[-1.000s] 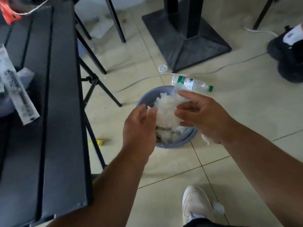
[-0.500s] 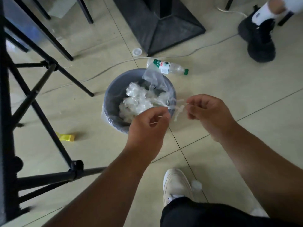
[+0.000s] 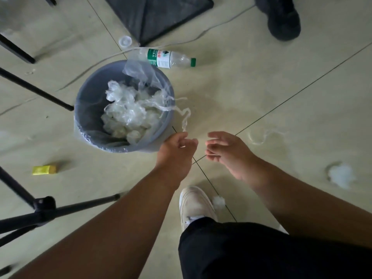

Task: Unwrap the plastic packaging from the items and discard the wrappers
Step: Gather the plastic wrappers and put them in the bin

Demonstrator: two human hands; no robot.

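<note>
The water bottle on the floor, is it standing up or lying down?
Lying down. The water bottle rests on its side on the floor tiles just behind the grey bin, green cap pointing right.

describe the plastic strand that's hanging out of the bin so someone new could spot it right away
Find the round grey bin on the tiled floor, full of crumpled clear wrappers. From its right rim a thin, twisted strand of clear plastic trails down to the left hand, which pinches its end. It alone lies outside the bin.

Open tiled floor (image 3: 251, 109) right of grey round plastic bin (image 3: 88, 109); black tripod legs (image 3: 36, 90) crowd left, clear plastic bottle (image 3: 169, 58) behind.
</note>
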